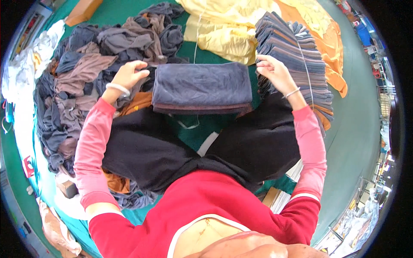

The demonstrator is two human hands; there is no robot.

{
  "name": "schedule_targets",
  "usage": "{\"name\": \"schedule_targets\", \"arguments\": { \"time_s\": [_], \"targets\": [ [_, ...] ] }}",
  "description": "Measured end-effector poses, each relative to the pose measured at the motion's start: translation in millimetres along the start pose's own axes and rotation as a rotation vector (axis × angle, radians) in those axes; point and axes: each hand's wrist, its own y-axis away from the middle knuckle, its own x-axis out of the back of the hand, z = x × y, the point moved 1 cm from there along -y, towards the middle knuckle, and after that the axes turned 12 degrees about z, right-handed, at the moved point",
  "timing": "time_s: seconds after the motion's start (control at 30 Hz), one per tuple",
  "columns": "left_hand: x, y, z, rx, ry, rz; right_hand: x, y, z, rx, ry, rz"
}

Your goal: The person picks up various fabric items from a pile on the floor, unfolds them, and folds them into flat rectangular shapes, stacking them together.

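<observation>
Before me, between my knees, lies a short stack of folded cloths (202, 84), blue-grey on top with brown layers below. My left hand (131, 73) hovers just past the stack's left end, thumb and fingers apart, holding nothing. Off the right end is my right hand (270, 66), its fingers curled near the edge of a long row of folded cloths (290, 61); whether it pinches anything cannot be made out. A white string runs over that row. Another white string (188, 126) shows under the near side of the stack.
A large heap of loose grey, brown and orange cloths (80, 80) spreads at the left. Yellow fabric (226, 35) lies beyond the stack, with orange fabric (335, 71) at the right. A brown box (83, 12) stands at the far left on the green floor (351, 135).
</observation>
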Motion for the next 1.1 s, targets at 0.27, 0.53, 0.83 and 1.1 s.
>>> {"name": "schedule_targets", "arguments": {
  "time_s": [0.27,0.53,0.83,1.1],
  "targets": [
    [63,4,-56,0.243,-0.069,0.024,25,105,-193,0.654,-0.416,0.175],
    [48,4,-35,0.481,0.035,-0.250,44,136,-241,0.471,-1.340,-0.433],
    [36,1,-53,0.361,0.049,-0.328,47,139,-246,0.369,-1.479,-0.475],
    [37,-1,-56,0.418,0.033,-0.345,47,163,-237,0.518,-1.494,-0.242]
  ]
}}
